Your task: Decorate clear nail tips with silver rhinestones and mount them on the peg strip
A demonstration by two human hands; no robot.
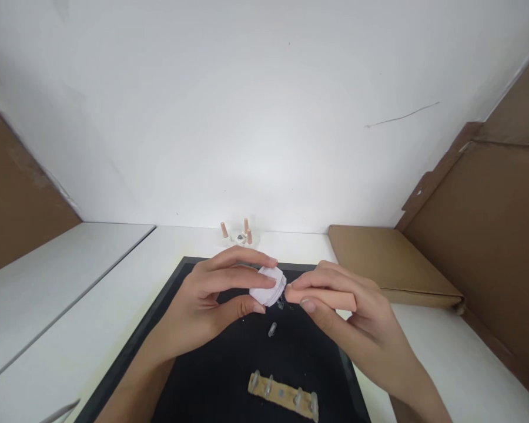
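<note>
Between the fingers and thumb of my left hand (pixel 220 288) is a white rounded bottle (pixel 268 286) with layered, petal-like sides. My right hand (pixel 357 299) pinches a long peach-coloured cap (pixel 324 298), its narrow end pointing at the bottle. The two ends are very close; I cannot tell whether they are joined. Below my hands a loose clear nail tip (pixel 272 329) lies on the black tray (pixel 220 376). Nearer to me, a yellowish strip (pixel 284 395) carries several clear nail tips standing across it.
At the back by the white wall stand several small bottles with peach caps (pixel 249 236). A flat cardboard box (pixel 379 258) lies on the white table to the right. Brown cardboard panels (pixel 494 247) rise at both sides. A thin grey object (pixel 62 411) is at the lower left.
</note>
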